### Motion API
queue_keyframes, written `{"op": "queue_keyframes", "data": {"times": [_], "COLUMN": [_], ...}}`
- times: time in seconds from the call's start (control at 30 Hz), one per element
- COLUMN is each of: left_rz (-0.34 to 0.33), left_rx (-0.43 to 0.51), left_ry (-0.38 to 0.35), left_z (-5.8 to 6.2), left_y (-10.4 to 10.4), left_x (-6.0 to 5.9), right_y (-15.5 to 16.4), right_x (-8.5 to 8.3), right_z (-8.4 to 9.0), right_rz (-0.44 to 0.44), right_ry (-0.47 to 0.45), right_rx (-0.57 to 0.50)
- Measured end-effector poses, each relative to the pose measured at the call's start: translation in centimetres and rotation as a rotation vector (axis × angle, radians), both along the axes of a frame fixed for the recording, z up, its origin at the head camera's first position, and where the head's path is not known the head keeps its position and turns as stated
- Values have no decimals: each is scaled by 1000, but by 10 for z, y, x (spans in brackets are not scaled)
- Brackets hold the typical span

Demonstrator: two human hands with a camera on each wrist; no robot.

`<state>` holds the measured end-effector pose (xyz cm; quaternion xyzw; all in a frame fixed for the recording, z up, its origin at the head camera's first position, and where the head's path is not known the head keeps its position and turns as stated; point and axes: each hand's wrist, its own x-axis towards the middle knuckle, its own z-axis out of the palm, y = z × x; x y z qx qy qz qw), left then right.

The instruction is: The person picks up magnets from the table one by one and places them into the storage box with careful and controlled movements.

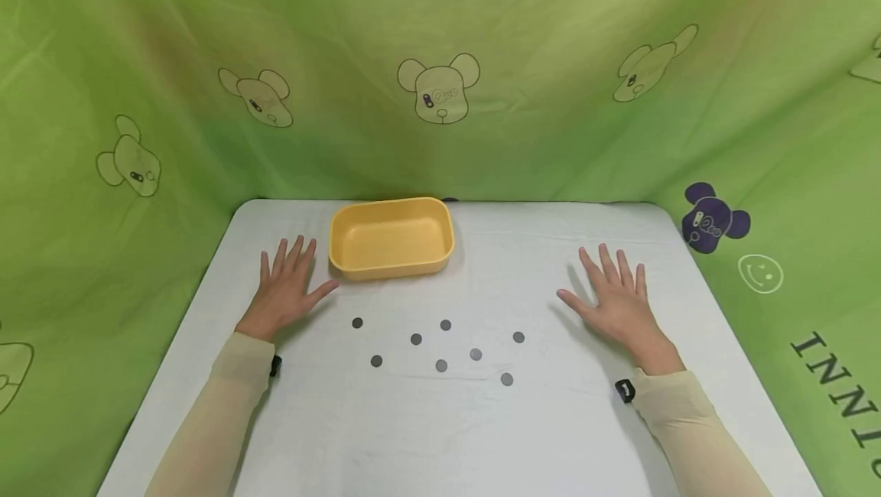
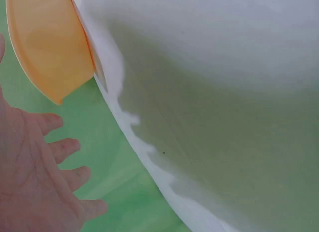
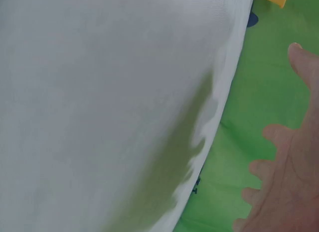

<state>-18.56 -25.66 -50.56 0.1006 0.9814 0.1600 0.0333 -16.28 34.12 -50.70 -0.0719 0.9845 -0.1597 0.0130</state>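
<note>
- I see eight small grey discs scattered flat on the white table, between my two hands and nearer me than the tray; they look thin, round and matte (coins or tokens, I cannot tell which).
- The scatter runs mostly left to right. The leftmost disc lies just inward of my left hand; the rightmost sits a little farther from my right hand, so the left is slightly nearer.
- Both hands rest palm down, fingers straight and spread, holding nothing.
- The yellow tray, smooth plastic, rounded rectangle, long axis across the table, sits beyond the discs, nearly touching my left thumb.
- Green printed cloth surrounds everything.
</note>
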Motion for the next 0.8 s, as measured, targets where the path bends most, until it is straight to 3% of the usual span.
{"op": "queue_keyframes", "data": {"times": [0.3,0.8], "left_rz": [-10,-77], "left_rx": [9,46], "left_ry": [23,34], "left_z": [1,13], "left_y": [-1,25], "left_x": [-3,-31], "right_y": [-2,-6], "right_x": [-1,-4], "right_z": [0,2], "right_rz": [6,48], "right_ry": [-6,14], "right_rx": [-9,-22]}}
